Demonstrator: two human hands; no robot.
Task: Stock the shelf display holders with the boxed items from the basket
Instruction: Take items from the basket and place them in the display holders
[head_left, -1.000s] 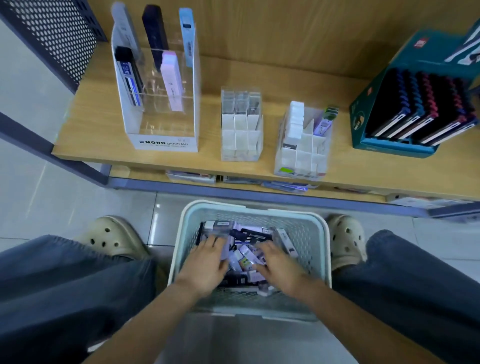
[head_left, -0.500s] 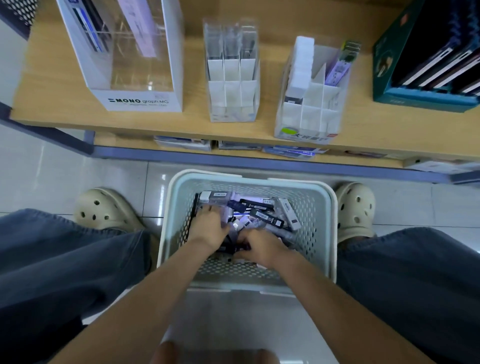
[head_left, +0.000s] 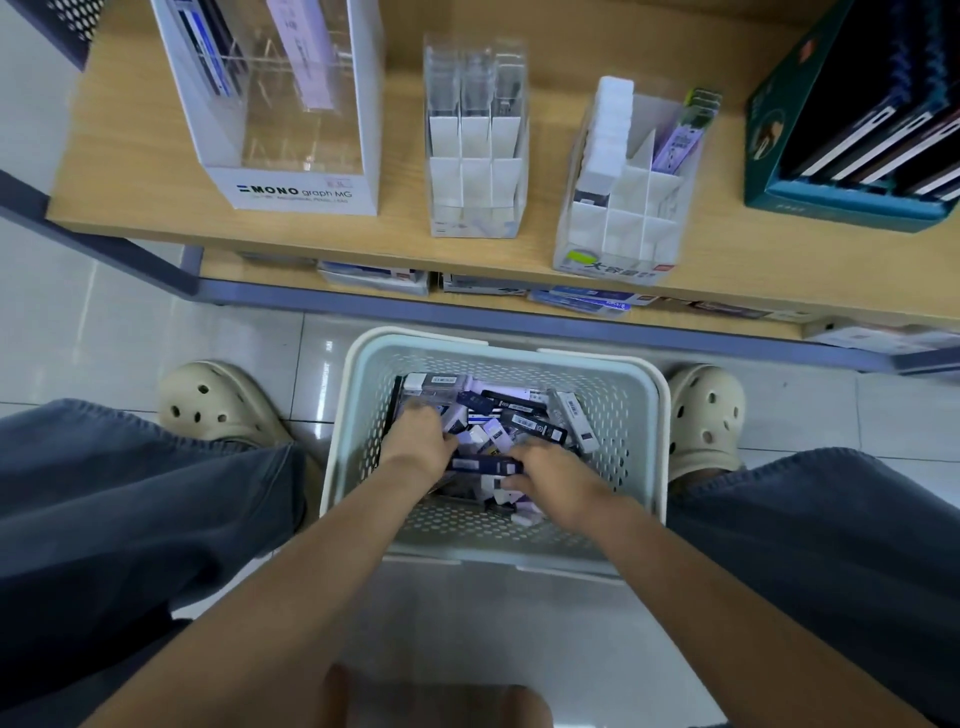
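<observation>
A pale perforated basket (head_left: 658, 415) stands on the floor between my feet, filled with several slim boxed items (head_left: 524, 415) in navy, white and lilac. Both hands are inside it. My left hand (head_left: 418, 441) digs into the left of the pile, its fingertips hidden among the boxes. My right hand (head_left: 550, 475) pinches the right end of a dark navy box (head_left: 480, 464) that lies between the two hands. On the wooden shelf (head_left: 623, 296) above stand three display holders: a MONO graph holder (head_left: 291, 195), a clear divided holder (head_left: 475, 171) and a white-divided holder (head_left: 618, 223).
The right holder carries a stack of white boxes (head_left: 610, 124) and a lilac box (head_left: 675, 145). A teal carton of notebooks (head_left: 831, 202) stands at the far right. Flat packs (head_left: 374, 275) lie on a lower shelf. My clogs (head_left: 218, 405) flank the basket.
My view has tilted down and drawn closer to the basket. Both hands have shifted through the pile toward its near side, and the right hand has come onto the dark navy box.
</observation>
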